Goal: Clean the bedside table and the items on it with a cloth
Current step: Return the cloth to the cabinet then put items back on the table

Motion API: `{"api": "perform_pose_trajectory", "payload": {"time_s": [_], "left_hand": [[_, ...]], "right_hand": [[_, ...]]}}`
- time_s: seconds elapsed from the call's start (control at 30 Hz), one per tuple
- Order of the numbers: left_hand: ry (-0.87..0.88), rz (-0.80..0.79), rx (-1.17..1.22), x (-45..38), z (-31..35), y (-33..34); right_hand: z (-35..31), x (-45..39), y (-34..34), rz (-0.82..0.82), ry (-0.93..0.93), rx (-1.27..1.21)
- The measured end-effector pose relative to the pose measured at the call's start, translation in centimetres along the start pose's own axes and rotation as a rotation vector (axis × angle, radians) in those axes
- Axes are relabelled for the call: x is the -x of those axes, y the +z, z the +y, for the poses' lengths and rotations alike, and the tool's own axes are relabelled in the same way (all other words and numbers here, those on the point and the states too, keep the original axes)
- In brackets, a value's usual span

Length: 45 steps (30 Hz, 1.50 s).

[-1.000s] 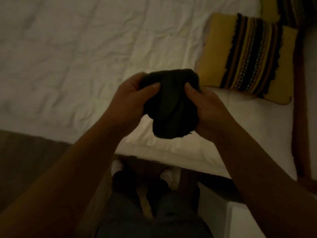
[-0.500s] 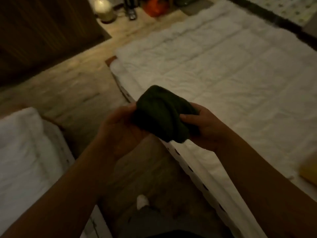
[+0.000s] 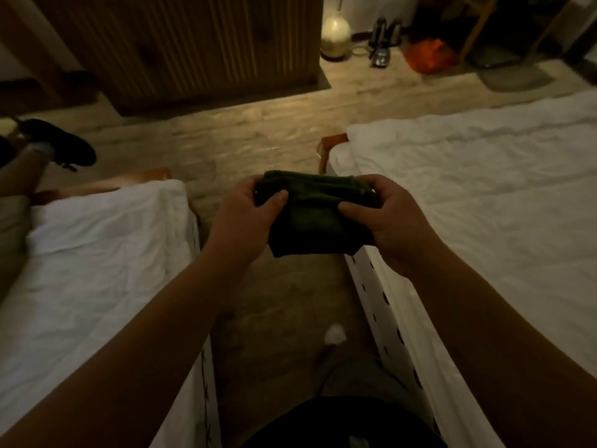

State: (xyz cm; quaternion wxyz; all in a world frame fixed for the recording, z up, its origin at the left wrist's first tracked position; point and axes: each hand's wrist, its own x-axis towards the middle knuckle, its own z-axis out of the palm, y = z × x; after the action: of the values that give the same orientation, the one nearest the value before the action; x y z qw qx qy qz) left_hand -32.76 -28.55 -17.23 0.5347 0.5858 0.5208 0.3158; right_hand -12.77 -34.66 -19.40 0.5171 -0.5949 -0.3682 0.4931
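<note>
A dark green folded cloth (image 3: pixel 315 215) is held up in front of me, over the floor gap between two beds. My left hand (image 3: pixel 242 218) grips its left edge with the thumb on top. My right hand (image 3: pixel 391 218) pinches its right edge between thumb and fingers. No bedside table is in view.
A white bed (image 3: pixel 97 260) lies on the left and another white bed (image 3: pixel 484 205) on the right. Wooden floor (image 3: pixel 232 137) runs between them. Beyond stand a slatted wooden cabinet (image 3: pixel 193 46), a round lit lamp (image 3: pixel 335 33), an orange object (image 3: pixel 429 54) and a dark shoe (image 3: pixel 61 145).
My view has swung left from the pillow end of the bed to the aisle and far floor. Both hands kept hold of the cloth and spread it wider.
</note>
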Motion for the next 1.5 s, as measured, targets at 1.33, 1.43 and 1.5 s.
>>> {"api": "perform_pose_trajectory", "payload": {"time_s": [1.33,1.43,1.5], "left_hand": [[0.132,-0.174,-0.083,-99.7,13.4,-15.6],[0.127,-0.151,-0.090,-108.3,13.5,-14.8],[0.104,-0.131,-0.087,-113.1,14.3,-14.6]], "right_hand": [[-19.8,-100.4,9.0,0.014,-0.311,0.614],[-20.2,-109.2,8.2,0.003,-0.317,0.629],[-21.1,-114.4,8.1,-0.019,-0.337,0.651]]}}
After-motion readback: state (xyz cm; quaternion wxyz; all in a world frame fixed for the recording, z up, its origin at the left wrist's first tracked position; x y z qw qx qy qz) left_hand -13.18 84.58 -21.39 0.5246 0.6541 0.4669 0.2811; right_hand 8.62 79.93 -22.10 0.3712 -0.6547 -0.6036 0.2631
